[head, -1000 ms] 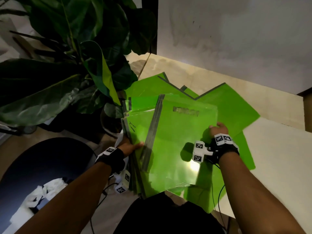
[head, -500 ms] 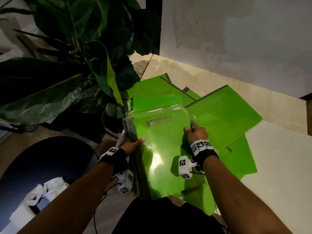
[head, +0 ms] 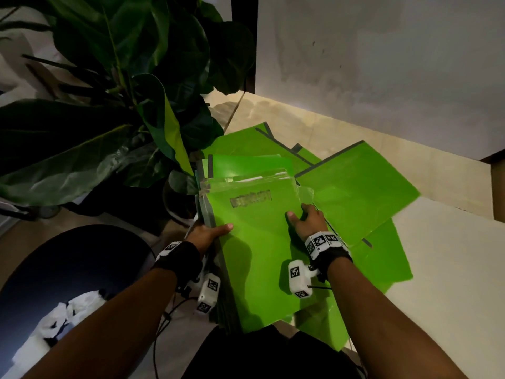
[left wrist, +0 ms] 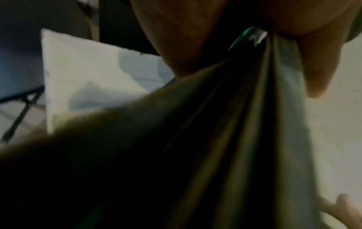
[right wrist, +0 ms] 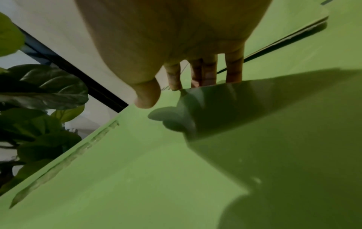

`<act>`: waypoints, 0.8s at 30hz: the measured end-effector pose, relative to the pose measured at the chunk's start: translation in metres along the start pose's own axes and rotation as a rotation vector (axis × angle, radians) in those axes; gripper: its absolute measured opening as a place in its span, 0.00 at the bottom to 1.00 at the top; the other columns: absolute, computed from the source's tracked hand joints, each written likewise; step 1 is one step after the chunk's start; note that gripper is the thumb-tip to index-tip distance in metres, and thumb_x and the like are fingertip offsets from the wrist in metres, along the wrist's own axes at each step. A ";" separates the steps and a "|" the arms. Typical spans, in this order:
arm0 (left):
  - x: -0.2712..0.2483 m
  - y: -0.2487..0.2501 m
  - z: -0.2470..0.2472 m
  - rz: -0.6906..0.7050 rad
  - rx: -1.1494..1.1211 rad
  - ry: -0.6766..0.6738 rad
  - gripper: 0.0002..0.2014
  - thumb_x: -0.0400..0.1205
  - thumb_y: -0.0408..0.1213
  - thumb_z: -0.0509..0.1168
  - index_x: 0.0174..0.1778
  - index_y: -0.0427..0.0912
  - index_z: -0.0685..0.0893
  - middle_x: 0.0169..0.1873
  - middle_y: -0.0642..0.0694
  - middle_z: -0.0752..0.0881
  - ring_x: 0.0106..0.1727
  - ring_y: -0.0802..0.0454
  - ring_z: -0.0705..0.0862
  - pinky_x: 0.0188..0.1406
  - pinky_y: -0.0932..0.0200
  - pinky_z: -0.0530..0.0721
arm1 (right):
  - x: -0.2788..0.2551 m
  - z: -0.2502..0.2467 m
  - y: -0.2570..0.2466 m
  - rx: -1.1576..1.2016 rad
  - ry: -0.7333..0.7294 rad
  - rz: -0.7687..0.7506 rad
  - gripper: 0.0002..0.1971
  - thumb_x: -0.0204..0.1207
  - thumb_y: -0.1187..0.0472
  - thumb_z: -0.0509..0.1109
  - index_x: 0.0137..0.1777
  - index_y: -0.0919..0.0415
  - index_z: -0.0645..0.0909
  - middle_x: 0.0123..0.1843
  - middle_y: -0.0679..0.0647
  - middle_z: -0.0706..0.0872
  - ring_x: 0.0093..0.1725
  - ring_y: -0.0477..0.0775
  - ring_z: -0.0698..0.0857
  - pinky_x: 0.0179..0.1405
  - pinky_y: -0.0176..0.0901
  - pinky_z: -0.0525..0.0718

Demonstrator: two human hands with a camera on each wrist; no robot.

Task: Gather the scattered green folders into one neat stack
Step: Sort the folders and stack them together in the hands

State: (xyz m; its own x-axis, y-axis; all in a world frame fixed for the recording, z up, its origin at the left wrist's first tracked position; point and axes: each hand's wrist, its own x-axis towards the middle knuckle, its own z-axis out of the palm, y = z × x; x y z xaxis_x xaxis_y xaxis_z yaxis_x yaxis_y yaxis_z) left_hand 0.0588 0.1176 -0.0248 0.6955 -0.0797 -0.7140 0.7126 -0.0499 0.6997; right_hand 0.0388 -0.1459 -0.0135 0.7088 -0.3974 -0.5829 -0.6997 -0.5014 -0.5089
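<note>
A stack of green folders (head: 262, 258) is held at the left edge of the table (head: 451, 269).

The stack is gripped on its left side by the left hand (head: 207, 233), thumb on top and fingers curled under. The right edge of the top folder is clamped by the right hand (head: 307, 221), fingers bent over it. More loose folders (head: 355, 192) are spread on the table just beside, near a plant (head: 123, 105).

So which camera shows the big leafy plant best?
The head view: the plant fills its upper left, beside the green folders. The right wrist view catches only some leaves at its left edge. The left wrist view shows none.
</note>
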 end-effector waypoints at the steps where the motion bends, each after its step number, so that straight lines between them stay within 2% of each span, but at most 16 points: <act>1: -0.004 -0.002 0.001 0.012 -0.060 -0.023 0.25 0.58 0.38 0.83 0.49 0.38 0.86 0.44 0.36 0.91 0.38 0.43 0.91 0.37 0.55 0.89 | 0.000 -0.003 0.003 0.058 0.007 -0.009 0.32 0.76 0.42 0.69 0.76 0.57 0.70 0.74 0.62 0.71 0.71 0.65 0.75 0.68 0.52 0.73; 3: -0.012 -0.002 0.003 0.022 -0.139 -0.059 0.27 0.55 0.34 0.84 0.50 0.35 0.87 0.45 0.34 0.91 0.38 0.43 0.91 0.37 0.53 0.90 | -0.002 -0.011 0.008 0.192 0.026 0.011 0.32 0.75 0.41 0.70 0.74 0.57 0.71 0.71 0.60 0.75 0.67 0.62 0.78 0.64 0.48 0.74; 5: -0.016 -0.001 0.005 0.028 -0.184 -0.100 0.31 0.47 0.38 0.87 0.46 0.35 0.87 0.42 0.34 0.91 0.38 0.43 0.91 0.36 0.52 0.90 | -0.007 -0.019 0.013 0.266 0.022 0.057 0.33 0.75 0.39 0.69 0.75 0.57 0.69 0.71 0.59 0.77 0.68 0.61 0.78 0.62 0.45 0.72; 6: -0.019 0.001 0.009 0.029 -0.188 -0.119 0.30 0.48 0.40 0.87 0.44 0.35 0.87 0.40 0.36 0.92 0.37 0.43 0.91 0.35 0.52 0.90 | -0.008 -0.021 0.017 0.289 0.005 0.089 0.35 0.75 0.39 0.68 0.76 0.58 0.68 0.73 0.59 0.76 0.70 0.61 0.77 0.64 0.45 0.71; 7: -0.021 0.004 0.014 0.037 -0.179 -0.116 0.23 0.56 0.37 0.85 0.44 0.36 0.87 0.39 0.37 0.92 0.36 0.43 0.91 0.34 0.52 0.90 | -0.012 -0.025 0.019 0.309 -0.016 0.092 0.36 0.76 0.39 0.67 0.78 0.59 0.67 0.77 0.59 0.74 0.73 0.62 0.74 0.67 0.47 0.70; 9: -0.026 0.012 0.026 0.050 -0.131 -0.113 0.08 0.73 0.27 0.74 0.46 0.35 0.86 0.40 0.38 0.92 0.36 0.43 0.91 0.34 0.53 0.89 | -0.017 -0.031 0.023 0.352 -0.050 0.120 0.38 0.77 0.41 0.67 0.80 0.63 0.64 0.79 0.59 0.70 0.78 0.63 0.70 0.73 0.50 0.67; 11: -0.028 0.020 0.038 0.063 -0.044 -0.138 0.07 0.76 0.26 0.70 0.49 0.36 0.85 0.36 0.42 0.92 0.37 0.43 0.90 0.33 0.55 0.88 | -0.021 -0.040 0.028 0.366 -0.014 0.145 0.42 0.75 0.39 0.69 0.81 0.64 0.62 0.81 0.59 0.67 0.79 0.63 0.68 0.75 0.51 0.67; 14: -0.028 0.033 0.058 0.082 0.097 -0.106 0.06 0.74 0.33 0.74 0.41 0.41 0.82 0.23 0.51 0.87 0.28 0.52 0.86 0.25 0.61 0.83 | -0.024 -0.056 0.042 0.427 0.038 0.179 0.42 0.73 0.38 0.71 0.80 0.65 0.65 0.80 0.61 0.70 0.77 0.64 0.71 0.73 0.51 0.69; 15: -0.028 0.037 0.067 0.084 0.124 -0.090 0.09 0.73 0.36 0.75 0.41 0.42 0.81 0.25 0.50 0.87 0.30 0.52 0.86 0.28 0.60 0.82 | -0.029 -0.064 0.044 0.450 0.065 0.182 0.41 0.73 0.39 0.71 0.79 0.65 0.67 0.79 0.62 0.72 0.76 0.65 0.72 0.72 0.52 0.70; 16: -0.027 0.041 0.076 0.090 0.147 -0.096 0.13 0.71 0.40 0.77 0.44 0.43 0.80 0.33 0.48 0.88 0.38 0.50 0.86 0.35 0.58 0.83 | -0.027 -0.070 0.053 0.486 0.084 0.201 0.41 0.73 0.40 0.71 0.78 0.66 0.68 0.78 0.63 0.73 0.75 0.66 0.73 0.72 0.54 0.70; 18: -0.024 0.047 0.095 0.110 0.204 -0.139 0.29 0.65 0.50 0.80 0.57 0.42 0.78 0.53 0.45 0.85 0.56 0.45 0.83 0.55 0.51 0.81 | -0.032 -0.084 0.063 0.555 0.141 0.218 0.40 0.73 0.40 0.73 0.78 0.66 0.68 0.76 0.64 0.74 0.73 0.68 0.75 0.72 0.59 0.74; 19: -0.024 0.050 0.105 0.114 0.244 -0.163 0.34 0.66 0.52 0.79 0.64 0.43 0.75 0.58 0.47 0.82 0.60 0.46 0.80 0.60 0.52 0.78 | -0.035 -0.091 0.067 0.575 0.178 0.224 0.41 0.73 0.41 0.73 0.78 0.67 0.68 0.75 0.65 0.75 0.72 0.69 0.76 0.70 0.61 0.75; 20: -0.026 0.054 0.115 0.122 0.302 -0.187 0.32 0.70 0.50 0.77 0.67 0.45 0.73 0.59 0.48 0.80 0.60 0.48 0.79 0.60 0.54 0.77 | -0.033 -0.096 0.076 0.589 0.207 0.238 0.41 0.72 0.40 0.73 0.77 0.67 0.69 0.74 0.66 0.76 0.70 0.69 0.77 0.68 0.62 0.77; 22: -0.027 0.056 0.132 0.104 0.381 -0.248 0.27 0.78 0.45 0.70 0.71 0.42 0.72 0.56 0.48 0.80 0.54 0.50 0.80 0.53 0.56 0.79 | -0.036 -0.109 0.091 0.590 0.274 0.270 0.40 0.71 0.38 0.73 0.74 0.68 0.73 0.69 0.67 0.80 0.65 0.69 0.81 0.65 0.62 0.79; 24: -0.025 0.051 0.136 0.059 0.368 -0.267 0.24 0.81 0.42 0.66 0.72 0.38 0.71 0.56 0.46 0.80 0.54 0.49 0.81 0.52 0.53 0.82 | -0.036 -0.122 0.104 0.582 0.324 0.266 0.36 0.70 0.38 0.74 0.67 0.69 0.79 0.62 0.68 0.84 0.58 0.69 0.84 0.61 0.61 0.82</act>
State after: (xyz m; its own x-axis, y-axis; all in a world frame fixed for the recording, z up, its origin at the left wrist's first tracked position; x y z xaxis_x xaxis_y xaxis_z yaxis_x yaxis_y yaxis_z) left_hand 0.0655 -0.0182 0.0320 0.6514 -0.3445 -0.6761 0.5591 -0.3844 0.7346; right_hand -0.0482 -0.2774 0.0317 0.4352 -0.7029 -0.5626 -0.7232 0.0993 -0.6835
